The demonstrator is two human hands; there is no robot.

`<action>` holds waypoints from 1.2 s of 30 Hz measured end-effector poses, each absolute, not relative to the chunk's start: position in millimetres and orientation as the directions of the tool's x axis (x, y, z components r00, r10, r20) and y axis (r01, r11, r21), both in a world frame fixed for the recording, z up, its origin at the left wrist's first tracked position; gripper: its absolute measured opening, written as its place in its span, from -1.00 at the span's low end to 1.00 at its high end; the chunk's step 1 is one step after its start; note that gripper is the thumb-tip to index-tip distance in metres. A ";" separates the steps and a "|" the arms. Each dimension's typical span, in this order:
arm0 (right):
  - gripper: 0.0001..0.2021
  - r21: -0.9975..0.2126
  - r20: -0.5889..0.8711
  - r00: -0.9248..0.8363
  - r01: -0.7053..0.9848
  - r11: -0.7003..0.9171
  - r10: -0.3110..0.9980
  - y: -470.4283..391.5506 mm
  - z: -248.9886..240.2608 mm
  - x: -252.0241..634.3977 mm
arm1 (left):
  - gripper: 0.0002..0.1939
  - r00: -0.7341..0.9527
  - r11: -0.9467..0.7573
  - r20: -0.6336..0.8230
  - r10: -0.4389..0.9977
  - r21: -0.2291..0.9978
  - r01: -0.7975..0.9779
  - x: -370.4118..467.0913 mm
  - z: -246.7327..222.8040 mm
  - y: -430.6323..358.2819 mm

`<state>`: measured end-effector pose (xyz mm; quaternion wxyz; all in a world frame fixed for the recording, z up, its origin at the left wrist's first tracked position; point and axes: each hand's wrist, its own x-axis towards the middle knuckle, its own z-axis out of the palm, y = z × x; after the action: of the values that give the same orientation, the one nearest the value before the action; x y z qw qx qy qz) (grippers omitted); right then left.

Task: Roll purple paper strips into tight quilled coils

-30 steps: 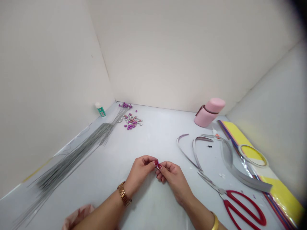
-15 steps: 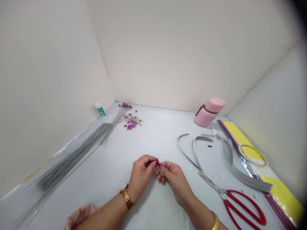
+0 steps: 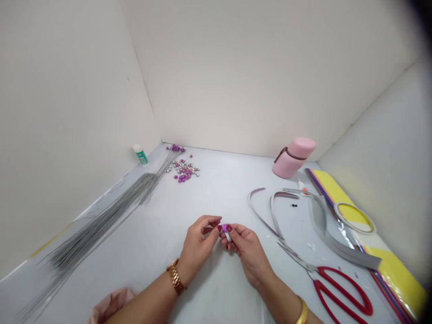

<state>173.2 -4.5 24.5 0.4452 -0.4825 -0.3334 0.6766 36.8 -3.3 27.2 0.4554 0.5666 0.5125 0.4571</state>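
Note:
Between my hands is a small purple folded paper piece (image 3: 224, 228) with a short pale strip hanging from it. My right hand (image 3: 248, 249) pinches it between thumb and fingers. My left hand (image 3: 199, 240) is at its left side, thumb tip against it and the index finger stretched out above. Farther back lies a pile of small purple, silver and pink paper stars (image 3: 185, 170). Thin grey wires (image 3: 111, 220) run along the left, with purple stars (image 3: 176, 148) at their far ends.
Red-handled scissors (image 3: 315, 268) lie at the right, near curled paper strips (image 3: 275, 216) and a grey strip bundle (image 3: 351, 254). A tape roll (image 3: 340, 218) rests on yellow paper packs (image 3: 398, 265). A pink flask (image 3: 293, 157) stands at the back right, a glue stick (image 3: 141, 155) at the back left.
The purple piece now shows more between my fingertips. My left index finger has lifted off it, and my right thumb has shifted slightly right.

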 end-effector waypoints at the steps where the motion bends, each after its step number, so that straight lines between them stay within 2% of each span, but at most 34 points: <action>1: -0.78 -0.884 -0.354 -0.135 -0.277 -0.378 0.926 -4.6 23.9 173.1 | -0.81 0.050 -0.020 0.014 0.999 0.993 0.116 37.7 26.7 -2.9; 9: -0.79 -0.918 -0.320 -0.123 -0.207 -0.339 0.940 -7.2 22.2 170.8 | -0.89 0.056 0.147 -0.143 0.988 0.986 -0.077 42.5 29.4 -2.6; 14: -0.80 -0.935 -0.320 -0.098 -0.130 -0.331 0.942 -6.7 22.9 171.9 | -0.84 0.071 0.197 -0.192 0.979 0.977 -0.081 39.8 22.2 0.9; 21: -0.83 -0.952 -0.296 -0.061 -0.068 -0.300 0.953 -6.9 23.8 173.5 | -0.85 0.059 0.190 -0.189 0.980 0.982 -0.009 39.0 20.8 1.7; 25: -0.82 -0.943 -0.318 -0.067 -0.082 -0.323 0.946 -6.6 24.4 172.3 | -0.89 0.025 0.125 -0.127 0.992 0.990 0.071 38.5 25.3 -0.8; 28: -0.82 -0.932 -0.338 -0.074 -0.111 -0.345 0.938 -6.8 24.1 170.7 | -0.88 0.027 -0.003 -0.002 1.000 0.983 0.182 37.9 28.0 -3.7; 32: -0.78 -0.925 -0.336 -0.081 -0.157 -0.345 0.938 -7.8 24.2 169.5 | -0.80 0.122 -0.261 0.231 0.965 0.872 0.414 37.4 29.7 -6.9; 36: -0.76 -0.924 -0.322 -0.077 -0.191 -0.331 0.944 -7.9 22.8 170.4 | -0.78 0.197 -0.330 0.267 0.943 0.826 0.458 38.7 31.4 -9.1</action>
<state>170.4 -7.9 22.8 0.4466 -0.5117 -0.3677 0.6352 38.7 -9.1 31.4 0.3043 0.7112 0.4925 0.3987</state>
